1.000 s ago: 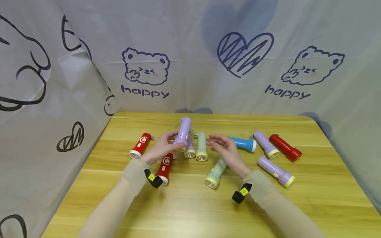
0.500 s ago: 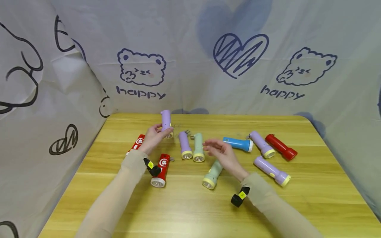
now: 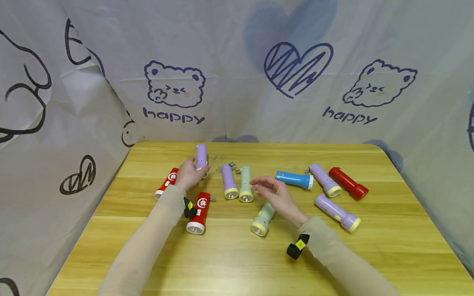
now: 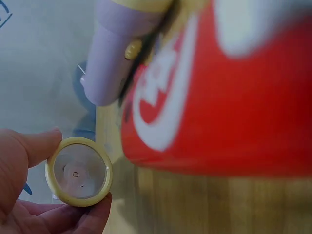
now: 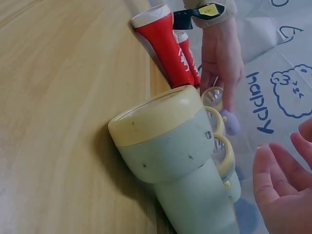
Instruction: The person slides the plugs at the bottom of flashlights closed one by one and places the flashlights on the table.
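Observation:
At the back left of the table, my left hand (image 3: 188,176) pinches a purple flashlight (image 3: 201,153) by its lamp end. The left wrist view looks straight into its clear lens (image 4: 73,170), ringed in yellow, between thumb and fingers. Another purple flashlight (image 3: 228,176) lies just to its right, beside a green flashlight (image 3: 246,176). My right hand (image 3: 279,197) holds nothing; its loosely bent fingers hover near that green flashlight. Below them lies a second green flashlight (image 3: 262,221), partly covered by the hand in the head view and large in the right wrist view.
Two red flashlights with white rims, one nearer (image 3: 199,213) and one farther left (image 3: 168,181), lie by my left forearm. To the right are a blue flashlight (image 3: 294,179), two purple ones and an all-red flashlight (image 3: 349,183). Printed cloth (image 3: 237,82) hangs behind the wooden table (image 3: 237,263).
My left hand has carried the purple flashlight left, away from the other purple one, then lowered it toward the table. The right hand has stayed nearly in place.

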